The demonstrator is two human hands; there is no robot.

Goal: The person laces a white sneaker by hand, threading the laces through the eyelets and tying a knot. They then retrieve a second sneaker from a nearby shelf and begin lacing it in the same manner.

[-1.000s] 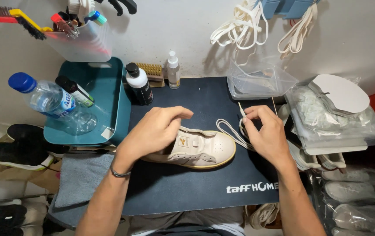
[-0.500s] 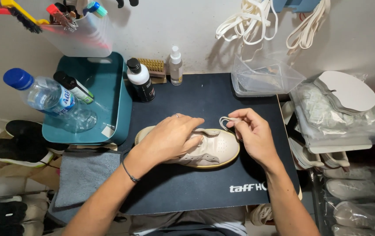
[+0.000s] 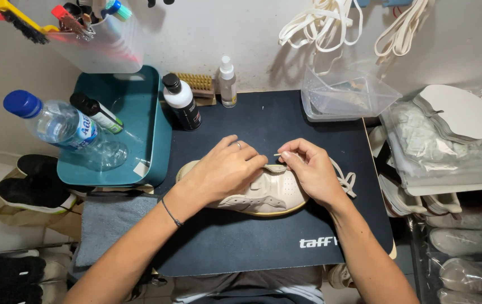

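A cream sneaker [image 3: 263,197] lies on its side on the dark mat [image 3: 252,242] in the middle of the head view. My left hand [image 3: 224,171] rests over the shoe's upper and pinches its tongue area. My right hand [image 3: 311,171] pinches the tip of a white shoelace [image 3: 347,181] at the eyelets, close against the left fingers. The loose lace trails off to the right of the shoe.
A teal bin [image 3: 140,135] holds a water bottle [image 3: 55,126] at left. A black-and-white bottle [image 3: 182,103], a brush [image 3: 196,84] and a small spray bottle [image 3: 227,83] stand behind the mat. At right are a clear tray [image 3: 342,95], bagged shoes [image 3: 449,152] and hanging laces [image 3: 320,25].
My right hand pulled the lace out to the right, then came back in toward the shoe's eyelets. My left hand stayed over the shoe, shifting slightly.
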